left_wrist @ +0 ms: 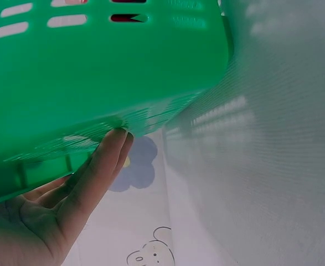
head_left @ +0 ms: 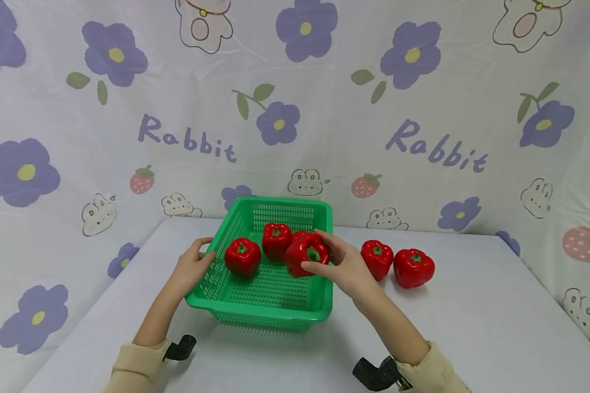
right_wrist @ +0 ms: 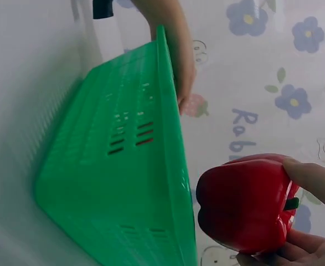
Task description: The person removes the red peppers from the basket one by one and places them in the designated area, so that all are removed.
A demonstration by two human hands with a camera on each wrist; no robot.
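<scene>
One green basket [head_left: 275, 305] is set on the white table [head_left: 472, 327], and its left wall is touched by the left hand [head_left: 192, 267], whose fingers are laid nearly straight against the plastic. Six red peppers are counted in all: one pepper [head_left: 305, 255] is gripped over the basket's right side by the curled fingers of the right hand [head_left: 341, 267], three more [head_left: 243, 256] are seen inside the basket, one half hidden behind the gripped one, and two others [head_left: 413, 267] are left on the table just right of the basket
</scene>
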